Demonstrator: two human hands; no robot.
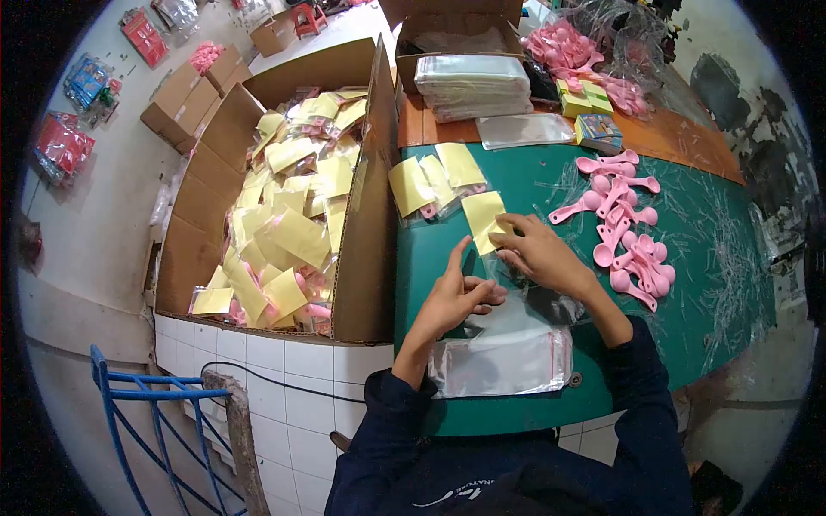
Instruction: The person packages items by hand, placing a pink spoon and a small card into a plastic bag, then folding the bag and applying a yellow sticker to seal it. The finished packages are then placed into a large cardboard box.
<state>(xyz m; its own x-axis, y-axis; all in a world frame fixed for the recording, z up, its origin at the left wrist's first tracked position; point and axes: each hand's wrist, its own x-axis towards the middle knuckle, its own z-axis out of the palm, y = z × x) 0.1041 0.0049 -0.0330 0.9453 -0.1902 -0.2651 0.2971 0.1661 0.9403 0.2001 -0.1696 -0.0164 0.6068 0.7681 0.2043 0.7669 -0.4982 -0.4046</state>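
Note:
A yellow card (483, 211) lies on the green tabletop in front of me, with clear plastic below it. My right hand (544, 254) has its thumb and fingers closed at the card's right edge. My left hand (453, 299) is just below and left of it, index finger stretched toward the card's lower corner and the other fingers loosely bent, holding nothing I can see. Beneath my wrists is a stack of clear plastic bags (502, 365). Beyond the card are several bagged packets with yellow cards (411, 186); pink shows in some.
Pink measuring spoons (621, 215) are heaped on the right. Farther back are a stack of clear bags (473, 86), small card stacks (599, 132) and more pink spoons (564, 45). A large cardboard box (357, 258) full of yellow-card packets stands left, near a blue metal frame (163, 387).

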